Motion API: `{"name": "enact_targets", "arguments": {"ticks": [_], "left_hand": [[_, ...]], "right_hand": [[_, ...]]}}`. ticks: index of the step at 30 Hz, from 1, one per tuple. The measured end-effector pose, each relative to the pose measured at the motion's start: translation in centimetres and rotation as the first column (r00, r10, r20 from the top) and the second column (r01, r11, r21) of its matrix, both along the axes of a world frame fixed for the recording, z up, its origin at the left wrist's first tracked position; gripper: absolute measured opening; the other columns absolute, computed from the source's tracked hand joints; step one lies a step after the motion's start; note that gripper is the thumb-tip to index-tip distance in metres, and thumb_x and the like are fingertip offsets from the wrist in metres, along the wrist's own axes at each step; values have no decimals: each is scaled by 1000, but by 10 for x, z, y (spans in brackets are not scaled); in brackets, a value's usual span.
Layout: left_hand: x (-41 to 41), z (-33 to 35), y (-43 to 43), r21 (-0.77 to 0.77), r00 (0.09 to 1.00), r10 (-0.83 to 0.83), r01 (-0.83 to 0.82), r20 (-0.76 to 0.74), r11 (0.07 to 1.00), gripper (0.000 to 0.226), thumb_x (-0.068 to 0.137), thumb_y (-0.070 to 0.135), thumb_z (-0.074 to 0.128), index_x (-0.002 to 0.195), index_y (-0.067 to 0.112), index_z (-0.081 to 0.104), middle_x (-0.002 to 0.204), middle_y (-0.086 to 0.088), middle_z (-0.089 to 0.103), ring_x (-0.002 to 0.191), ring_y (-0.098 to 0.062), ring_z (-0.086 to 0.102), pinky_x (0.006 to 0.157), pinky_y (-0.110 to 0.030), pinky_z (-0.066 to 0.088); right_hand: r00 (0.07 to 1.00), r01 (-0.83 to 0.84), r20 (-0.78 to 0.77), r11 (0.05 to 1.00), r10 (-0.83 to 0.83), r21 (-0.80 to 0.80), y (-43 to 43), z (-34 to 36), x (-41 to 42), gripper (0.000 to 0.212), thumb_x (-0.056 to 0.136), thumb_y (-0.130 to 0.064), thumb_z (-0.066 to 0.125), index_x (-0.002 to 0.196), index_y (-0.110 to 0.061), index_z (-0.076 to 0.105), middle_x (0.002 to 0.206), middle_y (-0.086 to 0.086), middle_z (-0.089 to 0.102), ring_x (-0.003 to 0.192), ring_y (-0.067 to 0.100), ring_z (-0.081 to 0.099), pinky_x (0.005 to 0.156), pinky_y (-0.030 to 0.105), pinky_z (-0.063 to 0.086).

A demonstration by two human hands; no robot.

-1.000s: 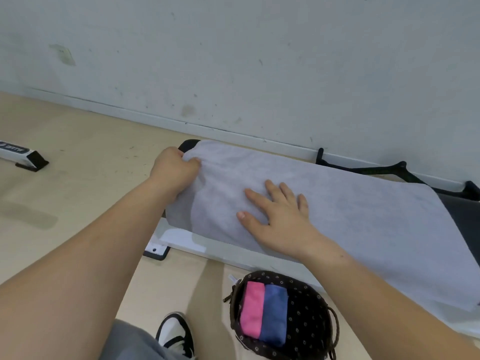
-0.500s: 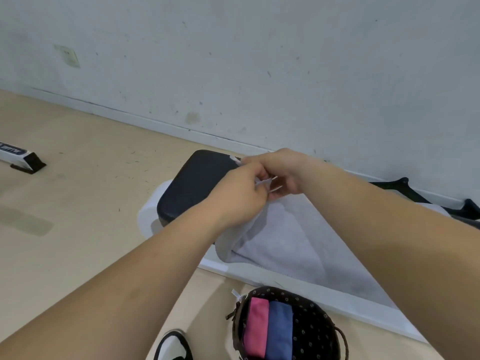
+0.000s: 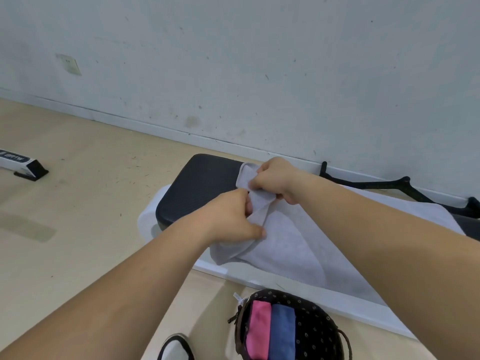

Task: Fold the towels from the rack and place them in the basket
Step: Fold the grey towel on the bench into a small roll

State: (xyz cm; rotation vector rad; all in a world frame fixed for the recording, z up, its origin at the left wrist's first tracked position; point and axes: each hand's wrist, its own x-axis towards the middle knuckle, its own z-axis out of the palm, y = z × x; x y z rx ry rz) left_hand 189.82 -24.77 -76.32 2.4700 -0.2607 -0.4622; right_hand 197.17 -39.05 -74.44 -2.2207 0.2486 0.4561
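A pale grey towel (image 3: 293,245) lies across a black padded bench (image 3: 197,188), its left end lifted and doubled back toward the right. My left hand (image 3: 233,219) pinches the near edge of that lifted end. My right hand (image 3: 278,180) grips the far corner just above it, so both hands meet over the fold. Below, a dark dotted basket (image 3: 317,320) stands on the floor holding a folded pink towel (image 3: 257,331) and a folded blue towel (image 3: 281,331) side by side.
The bench has a white base (image 3: 311,292) and stands near a scuffed wall. A black frame (image 3: 384,185) lies behind it on the right. A white and black bar (image 3: 23,163) rests on the floor at left. My shoe (image 3: 176,349) is beside the basket.
One second ago the towel lay flat with my right palm pressing it. Both hands have since lifted its left end and carried it rightward, baring the bench's black pad.
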Motion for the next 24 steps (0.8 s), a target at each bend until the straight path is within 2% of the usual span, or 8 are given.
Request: {"name": "enact_targets", "arguments": {"ticks": [3, 7, 10, 13, 15, 17, 22, 24], "left_hand": [[-2, 1, 22, 81, 995, 15, -6, -102, 997, 35, 73, 40, 79, 91, 14, 64, 90, -5, 70, 82, -23, 68, 68, -35, 56], [-12, 13, 35, -207, 973, 76, -123, -220, 971, 13, 80, 18, 64, 71, 15, 54, 71, -1, 54, 64, -20, 56, 56, -26, 47], [-18, 27, 31, -418, 963, 156, -237, -219, 877, 18, 83, 13, 59, 68, 20, 52, 69, 3, 56, 62, -17, 58, 55, -28, 50], [-21, 30, 15, -496, 974, 187, -225, -125, 839, 11, 82, 11, 60, 78, 10, 51, 73, 0, 51, 67, -18, 53, 61, -33, 46], [-25, 27, -1, -494, 987, 134, -163, -92, 854, 19, 82, 13, 61, 86, 0, 47, 77, -4, 46, 69, -18, 50, 62, -35, 46], [-27, 24, -18, -468, 995, 79, -97, -57, 878, 24, 81, 16, 63, 81, 4, 43, 76, -4, 41, 67, -18, 44, 60, -35, 42], [-27, 23, -64, -434, 999, 7, 8, 32, 901, 29, 87, 24, 67, 77, 21, 40, 69, 6, 38, 57, -10, 37, 52, -24, 34], [-27, 24, -85, -459, 998, -28, 49, 52, 887, 27, 88, 25, 68, 80, 21, 42, 69, 7, 40, 53, -6, 36, 46, -16, 32]], "right_hand": [[978, 205, -20, 925, -210, 318, 7, 4, 12, 9, 92, -11, 58, 100, -8, 58, 90, 11, 60, 75, 24, 59, 62, 28, 47], [924, 374, -236, 580, -300, 724, 11, 7, 17, 22, 94, -5, 37, 77, -9, 49, 67, 8, 59, 70, 27, 55, 68, 35, 49], [861, 498, -402, 351, -312, 793, 3, -4, 13, 24, 97, -10, 36, 78, -10, 51, 52, 6, 63, 74, 28, 59, 64, 38, 50], [848, 518, -461, 225, -261, 825, -7, -11, 13, 31, 95, -38, 68, 106, -9, 67, 84, 8, 75, 95, 28, 70, 78, 43, 56], [875, 480, -435, 278, -210, 832, -18, -8, 10, 65, 79, -54, 83, 123, -9, 69, 109, 4, 73, 112, 26, 70, 100, 43, 53], [902, 432, -396, 370, -174, 822, -32, -3, 5, 84, 69, -56, 89, 129, -3, 65, 119, 7, 71, 114, 28, 70, 105, 44, 50], [910, 412, -273, 613, -311, 674, -75, 4, 4, 11, 94, 0, 62, 104, 1, 65, 99, 15, 71, 88, 29, 71, 73, 37, 61], [877, 466, -232, 627, -420, 625, -99, 9, 3, 13, 91, 2, 53, 82, -3, 60, 76, 9, 64, 75, 27, 65, 73, 34, 58]]}}
